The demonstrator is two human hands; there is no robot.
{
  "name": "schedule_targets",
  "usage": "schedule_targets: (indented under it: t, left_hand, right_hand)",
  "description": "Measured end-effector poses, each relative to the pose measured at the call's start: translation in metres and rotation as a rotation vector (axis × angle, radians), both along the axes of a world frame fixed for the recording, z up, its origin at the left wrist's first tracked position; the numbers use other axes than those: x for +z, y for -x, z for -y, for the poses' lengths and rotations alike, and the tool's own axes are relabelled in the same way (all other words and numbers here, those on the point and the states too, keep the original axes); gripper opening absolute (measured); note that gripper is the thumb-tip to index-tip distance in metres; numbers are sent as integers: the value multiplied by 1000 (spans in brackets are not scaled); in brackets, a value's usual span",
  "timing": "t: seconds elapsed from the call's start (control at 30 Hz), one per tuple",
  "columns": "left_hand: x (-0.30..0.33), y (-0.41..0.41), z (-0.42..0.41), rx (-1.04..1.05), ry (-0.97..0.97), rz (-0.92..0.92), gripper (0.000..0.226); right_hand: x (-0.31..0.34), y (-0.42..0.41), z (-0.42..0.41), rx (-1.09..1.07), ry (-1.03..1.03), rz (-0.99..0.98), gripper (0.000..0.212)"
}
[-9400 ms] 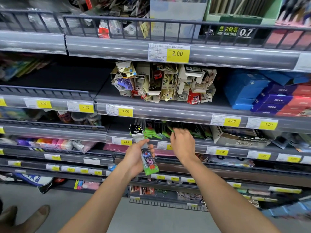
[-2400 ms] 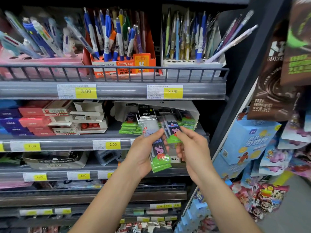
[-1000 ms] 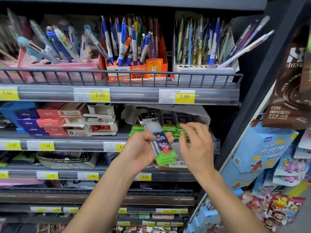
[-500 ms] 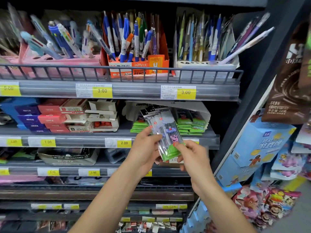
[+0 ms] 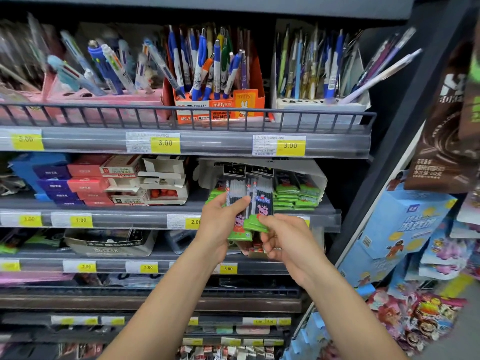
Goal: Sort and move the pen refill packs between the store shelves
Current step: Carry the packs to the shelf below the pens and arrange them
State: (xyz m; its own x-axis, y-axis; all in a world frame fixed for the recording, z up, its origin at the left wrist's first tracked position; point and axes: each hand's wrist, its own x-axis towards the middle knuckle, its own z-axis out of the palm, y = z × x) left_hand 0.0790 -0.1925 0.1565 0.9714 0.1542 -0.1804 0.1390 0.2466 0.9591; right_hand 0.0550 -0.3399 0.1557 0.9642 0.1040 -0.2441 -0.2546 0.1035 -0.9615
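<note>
My left hand (image 5: 220, 224) grips a small bunch of pen refill packs (image 5: 237, 201), clear sleeves with black tops and green cartoon bottoms, held upright in front of the second shelf. My right hand (image 5: 284, 239) pinches the green bottom end of the rightmost pack (image 5: 262, 203) in that bunch. Behind them, a white display box (image 5: 315, 179) on the second shelf (image 5: 130, 218) holds stacks of the same green packs (image 5: 296, 197).
Pen holders (image 5: 218, 74) fill the railed top shelf. Red and blue boxes (image 5: 75, 183) sit left on the second shelf. A dark upright post (image 5: 405, 126) bounds the shelves on the right, with hanging snack bags (image 5: 441, 141) and blue packets (image 5: 405, 229) beyond it.
The bunch has risen slightly toward the display box and stands more upright. My right hand now pinches the bottom of the rightmost pack, pulling it apart from the others.
</note>
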Motion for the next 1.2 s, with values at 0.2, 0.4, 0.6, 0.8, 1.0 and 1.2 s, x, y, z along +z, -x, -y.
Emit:
schedule_targets:
  t: [0.2, 0.4, 0.6, 0.8, 1.0, 1.2]
  left_hand:
    - [-2, -4, -8, -6, 99, -34, 25]
    - [-11, -5, 0, -59, 90, -8, 13]
    - [-7, -14, 2, -14, 78, -40, 28]
    - [-8, -18, 1, 16, 36, -35, 49]
    - [-7, -19, -10, 90, 21, -47, 8]
    - [1, -14, -22, 96, 108, -103, 21]
  right_hand:
    - [4, -19, 2, -71, -201, -105, 9]
    - [3, -32, 2, -151, -391, -188, 21]
    - [-16, -24, 9, -404, 69, 50, 39]
    - [-39, -33, 13, -263, 1082, 1326, 36]
    - [-32, -56, 10, -150, 1335, 1359, 36]
    - [-26, -72, 9, -160, 1411, 1321, 26]
